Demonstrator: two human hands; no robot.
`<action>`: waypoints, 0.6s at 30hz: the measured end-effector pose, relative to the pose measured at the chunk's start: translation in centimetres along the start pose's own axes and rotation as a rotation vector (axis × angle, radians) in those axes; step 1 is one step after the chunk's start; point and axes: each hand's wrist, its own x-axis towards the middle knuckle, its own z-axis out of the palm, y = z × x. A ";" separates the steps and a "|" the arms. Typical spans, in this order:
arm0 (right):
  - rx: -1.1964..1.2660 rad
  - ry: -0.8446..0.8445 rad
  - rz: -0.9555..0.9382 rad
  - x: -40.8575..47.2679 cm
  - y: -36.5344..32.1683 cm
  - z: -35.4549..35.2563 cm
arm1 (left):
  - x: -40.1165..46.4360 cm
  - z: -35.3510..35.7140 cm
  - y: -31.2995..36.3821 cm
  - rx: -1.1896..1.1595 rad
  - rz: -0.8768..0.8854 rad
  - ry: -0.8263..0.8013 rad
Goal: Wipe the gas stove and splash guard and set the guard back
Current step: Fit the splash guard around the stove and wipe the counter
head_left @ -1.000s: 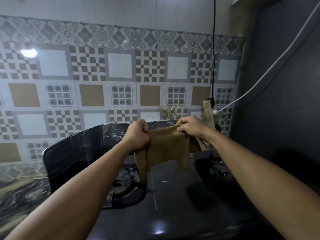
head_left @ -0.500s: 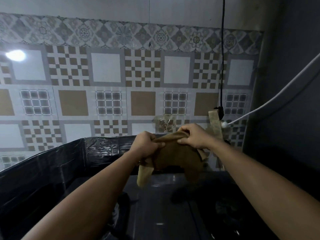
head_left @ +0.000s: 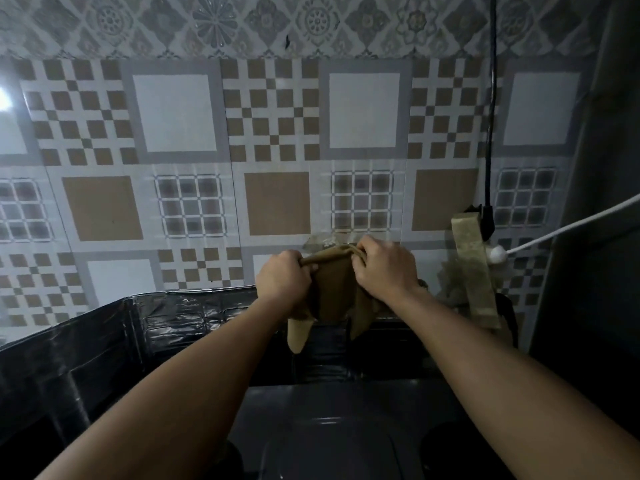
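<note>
Both hands have the brown cloth (head_left: 334, 285) bunched between them — the left hand (head_left: 282, 278) fisted round its edge at nine o'clock, the right hand (head_left: 382, 268) pinching the top at three o'clock, loose ends hanging down. It's held above the back of the gas stove (head_left: 332, 431), just in front of the black splash guard (head_left: 104, 337), which stands along the tiled wall (head_left: 277, 150). I'd gather it into a flat pad before wiping — dangling corners only smear. No brand or writing is legible anywhere.

splash guard (head_left: 194, 317) walls stove (head_left: 346, 427) rear and left, cords (head_left: 490, 133) hang right
</note>
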 end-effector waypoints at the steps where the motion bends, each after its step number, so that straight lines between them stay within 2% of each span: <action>1: -0.017 0.024 -0.024 0.0 0.0 0.6 | 0.2 0.4 0.0 0.036 -0.017 0.030; 5: -0.035 0.017 -0.056 -1.2 0.5 3.8 | 0.3 2.6 -0.4 0.152 -0.058 0.063; 10: 0.089 0.053 0.030 -2.7 0.4 5.3 | -0.5 4.2 -0.5 0.204 -0.108 -0.035; 15: 0.075 -0.152 0.091 -3.9 1.3 4.6 | -1.3 4.2 -1.4 0.160 -0.156 -0.193; 18: 0.108 -0.237 0.164 -5.2 1.9 3.6 | -2.4 3.5 -1.8 0.149 -0.171 -0.218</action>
